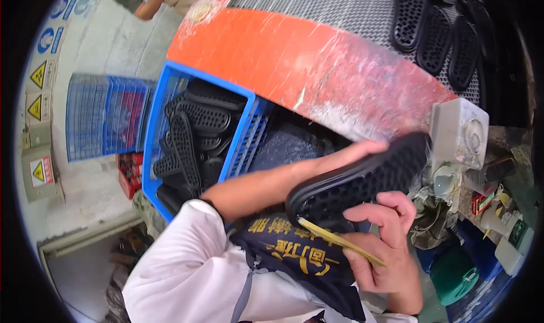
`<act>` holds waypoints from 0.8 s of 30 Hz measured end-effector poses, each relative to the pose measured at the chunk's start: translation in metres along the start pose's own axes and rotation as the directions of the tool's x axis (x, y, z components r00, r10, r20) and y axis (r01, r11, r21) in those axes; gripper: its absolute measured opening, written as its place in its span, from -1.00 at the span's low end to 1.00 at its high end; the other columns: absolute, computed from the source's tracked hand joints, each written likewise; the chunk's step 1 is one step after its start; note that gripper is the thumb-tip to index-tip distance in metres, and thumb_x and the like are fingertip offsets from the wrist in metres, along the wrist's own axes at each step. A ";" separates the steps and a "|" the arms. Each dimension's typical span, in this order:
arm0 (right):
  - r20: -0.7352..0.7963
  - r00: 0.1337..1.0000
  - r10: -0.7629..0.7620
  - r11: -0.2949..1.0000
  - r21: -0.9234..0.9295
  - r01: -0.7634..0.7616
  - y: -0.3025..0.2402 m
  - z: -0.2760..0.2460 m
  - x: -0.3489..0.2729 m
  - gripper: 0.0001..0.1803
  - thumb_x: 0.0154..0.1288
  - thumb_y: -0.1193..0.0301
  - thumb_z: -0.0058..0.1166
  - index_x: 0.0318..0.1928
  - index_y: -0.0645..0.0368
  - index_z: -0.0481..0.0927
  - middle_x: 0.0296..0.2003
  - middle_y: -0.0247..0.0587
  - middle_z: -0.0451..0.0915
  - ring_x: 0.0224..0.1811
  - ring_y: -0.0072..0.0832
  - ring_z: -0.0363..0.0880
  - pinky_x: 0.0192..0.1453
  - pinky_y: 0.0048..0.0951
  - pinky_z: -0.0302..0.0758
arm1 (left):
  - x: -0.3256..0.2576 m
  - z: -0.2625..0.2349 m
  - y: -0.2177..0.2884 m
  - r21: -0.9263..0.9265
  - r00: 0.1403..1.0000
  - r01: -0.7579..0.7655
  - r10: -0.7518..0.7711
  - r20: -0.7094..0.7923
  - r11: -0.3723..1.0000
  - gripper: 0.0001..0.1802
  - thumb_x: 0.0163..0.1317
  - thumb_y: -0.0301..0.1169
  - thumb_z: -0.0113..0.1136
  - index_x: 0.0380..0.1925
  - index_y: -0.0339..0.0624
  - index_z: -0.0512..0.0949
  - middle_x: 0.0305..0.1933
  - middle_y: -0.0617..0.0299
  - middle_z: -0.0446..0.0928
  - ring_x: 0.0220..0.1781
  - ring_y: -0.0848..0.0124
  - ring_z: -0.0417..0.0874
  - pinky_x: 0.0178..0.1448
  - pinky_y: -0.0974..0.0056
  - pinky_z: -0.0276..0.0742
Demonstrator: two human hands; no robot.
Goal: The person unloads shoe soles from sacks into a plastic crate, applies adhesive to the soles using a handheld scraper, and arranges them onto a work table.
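A black shoe sole with a pattern of round holes is held up slantwise in front of me, its textured face toward my body. My left hand grips it from the far side, and most of those fingers are hidden behind it. In my right hand is a thin yellow stick-like tool, pinched between thumb and fingers. Its pale tip lies at the sole's near left end; I cannot tell whether it touches. The right index finger is bent close to the sole's lower edge.
A blue crate full of black soles stands at left, with stacked blue crates beyond. Ahead is an orange-edged machine whose mesh belt carries more soles. A grey box and clutter sit right. Another person is far left.
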State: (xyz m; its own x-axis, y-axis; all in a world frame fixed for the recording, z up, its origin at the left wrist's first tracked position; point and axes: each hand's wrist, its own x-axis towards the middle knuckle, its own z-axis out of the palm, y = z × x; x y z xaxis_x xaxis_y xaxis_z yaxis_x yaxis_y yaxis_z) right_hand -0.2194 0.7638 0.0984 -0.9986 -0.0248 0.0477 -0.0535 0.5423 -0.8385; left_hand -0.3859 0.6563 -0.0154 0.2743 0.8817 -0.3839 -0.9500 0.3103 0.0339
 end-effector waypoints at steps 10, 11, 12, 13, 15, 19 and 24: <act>0.335 0.942 0.016 0.982 -0.185 0.049 0.021 -0.041 0.008 -0.68 -0.04 0.42 0.40 -0.17 0.01 0.83 0.18 -0.13 0.53 0.34 0.10 0.29 0.45 0.05 0.24 | -0.023 -0.008 -0.002 0.412 0.970 0.235 -0.239 -0.042 0.880 -0.52 0.61 -0.01 -0.03 0.25 -0.06 0.61 0.00 0.37 0.69 -0.07 0.63 0.65 0.04 0.42 0.56; 0.318 0.945 0.071 0.977 -0.212 -0.002 0.027 -0.047 0.000 -0.73 0.03 0.40 0.38 -0.18 0.02 0.82 0.17 -0.08 0.52 0.34 0.10 0.27 0.47 0.08 0.20 | -0.024 -0.001 0.004 0.390 0.941 0.335 -0.286 -0.179 0.858 -0.41 0.56 0.16 0.01 0.23 -0.03 0.65 0.04 0.31 0.73 -0.13 0.56 0.70 -0.05 0.37 0.61; 0.314 0.946 0.075 0.975 -0.223 -0.003 0.031 -0.052 -0.010 -0.73 0.03 0.40 0.38 -0.18 0.02 0.82 0.17 -0.08 0.52 0.34 0.10 0.27 0.47 0.08 0.20 | -0.018 -0.012 0.001 0.310 0.930 0.367 -0.345 -0.127 0.877 -0.38 0.54 0.19 0.01 0.21 -0.05 0.67 0.01 0.29 0.75 -0.15 0.54 0.70 -0.07 0.37 0.62; 0.210 0.966 0.152 0.964 -0.249 -0.097 0.036 -0.055 -0.023 -0.80 0.12 0.38 0.32 -0.20 0.04 0.81 0.15 -0.06 0.52 0.34 0.11 0.25 0.47 0.09 0.17 | -0.017 -0.014 0.003 0.318 0.928 0.373 -0.355 -0.116 0.872 -0.38 0.54 0.19 0.01 0.21 -0.05 0.67 0.01 0.29 0.75 -0.15 0.54 0.70 -0.07 0.37 0.62; -0.035 0.975 0.221 0.919 -0.328 -0.220 0.045 -0.050 -0.040 -0.81 0.30 0.38 0.17 -0.17 0.11 0.77 0.03 -0.05 0.54 0.24 0.06 0.33 0.39 0.03 0.23 | -0.019 -0.014 0.009 0.249 0.924 0.372 -0.331 -0.193 0.894 -0.42 0.53 0.18 0.02 0.12 -0.02 0.71 -0.09 0.39 0.76 -0.24 0.60 0.68 -0.14 0.40 0.60; -0.449 0.889 0.085 0.878 -0.388 -0.280 0.063 0.016 -0.052 -0.68 0.22 0.48 0.13 -0.01 0.17 0.73 -0.18 -0.14 0.54 -0.07 -0.10 0.44 0.14 -0.11 0.36 | -0.004 -0.015 0.013 0.206 0.964 0.176 -0.127 -0.232 0.963 -0.31 0.53 0.23 -0.05 0.21 -0.12 0.66 -0.04 0.19 0.76 -0.22 0.45 0.72 -0.10 0.32 0.66; -0.532 0.846 0.020 0.972 -0.190 -0.142 0.048 0.057 -0.045 -0.64 0.13 0.54 0.19 -0.02 0.14 0.76 -0.27 -0.22 0.59 -0.15 -0.15 0.45 0.05 -0.13 0.39 | 0.014 -0.014 0.038 0.130 0.966 -0.233 0.245 -0.078 0.964 -0.33 0.63 0.09 -0.18 0.39 -0.20 0.51 0.21 0.08 0.70 0.10 0.34 0.78 0.22 0.17 0.71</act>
State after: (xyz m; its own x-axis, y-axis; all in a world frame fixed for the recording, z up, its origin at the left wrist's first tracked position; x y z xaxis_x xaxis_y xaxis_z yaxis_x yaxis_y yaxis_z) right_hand -0.1776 0.7433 0.0249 -0.8434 0.4367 0.3129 0.0905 0.6897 -0.7184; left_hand -0.4199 0.6751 -0.0325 0.0210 0.9004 -0.4346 -0.9600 0.1396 0.2426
